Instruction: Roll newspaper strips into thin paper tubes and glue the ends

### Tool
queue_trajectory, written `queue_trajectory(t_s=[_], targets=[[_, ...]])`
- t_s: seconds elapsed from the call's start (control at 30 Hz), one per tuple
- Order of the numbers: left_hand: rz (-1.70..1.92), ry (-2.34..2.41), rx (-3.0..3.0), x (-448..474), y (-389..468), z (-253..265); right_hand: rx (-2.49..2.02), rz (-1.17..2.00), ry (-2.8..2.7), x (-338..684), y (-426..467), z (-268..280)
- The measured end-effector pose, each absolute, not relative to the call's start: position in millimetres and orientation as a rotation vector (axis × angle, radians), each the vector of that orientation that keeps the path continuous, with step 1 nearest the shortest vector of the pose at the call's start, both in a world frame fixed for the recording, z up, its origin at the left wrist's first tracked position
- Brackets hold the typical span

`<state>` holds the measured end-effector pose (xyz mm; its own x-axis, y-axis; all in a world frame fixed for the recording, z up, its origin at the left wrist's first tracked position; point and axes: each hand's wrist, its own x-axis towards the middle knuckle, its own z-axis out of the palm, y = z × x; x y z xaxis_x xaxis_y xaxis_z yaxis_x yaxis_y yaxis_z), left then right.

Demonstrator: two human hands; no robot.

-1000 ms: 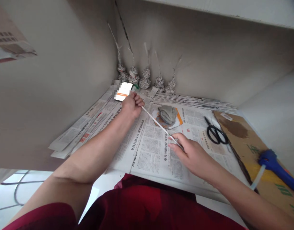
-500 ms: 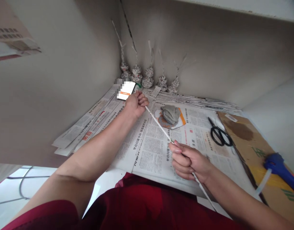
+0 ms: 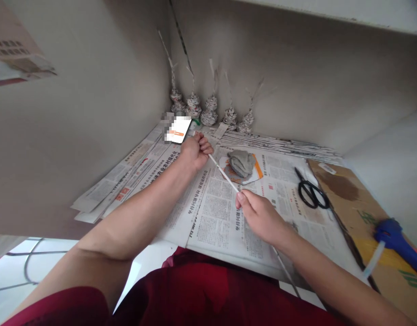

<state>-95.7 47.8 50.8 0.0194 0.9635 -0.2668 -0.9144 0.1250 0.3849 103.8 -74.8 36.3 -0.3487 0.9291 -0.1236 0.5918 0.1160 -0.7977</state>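
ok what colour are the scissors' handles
The handles are black, best seen in the head view.

A deep red garment (image 3: pixel 208 292) fills the bottom centre of the frame, brighter in the middle, nearly black in places. At lower left, a short maroon sleeve (image 3: pixel 69 304) ends in a smooth, curved edge. Both forearms (image 3: pixel 154 194) are bare.
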Motion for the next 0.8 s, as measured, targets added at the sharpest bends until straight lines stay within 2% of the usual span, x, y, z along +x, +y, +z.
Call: queue_trajectory(t_s=[0.13, 0.2, 0.27, 0.4, 0.63, 0.8], targets=[[1.419, 0.480, 0.137, -96, 45, 52, -1.076, 2.203, -1.251, 108, -77, 30], [1.383, 0.446, 0.152, -96, 43, 53, -0.824, 2.453, -0.998, 111, -79, 26], [1.342, 0.415, 0.174, -95, 42, 53, -0.704, 2.553, -0.881, 113, -81, 22], [1.383, 0.427, 0.193, -96, 43, 53, -0.895, 2.445, -1.005, 113, -81, 27], [1.383, 0.449, 0.223, -90, 43, 49, -1.269, 1.734, -1.622, 104, -58, 43], [1.379, 0.463, 0.232, -88, 42, 48, -1.219, 1.740, -1.549, 99, -55, 22]])
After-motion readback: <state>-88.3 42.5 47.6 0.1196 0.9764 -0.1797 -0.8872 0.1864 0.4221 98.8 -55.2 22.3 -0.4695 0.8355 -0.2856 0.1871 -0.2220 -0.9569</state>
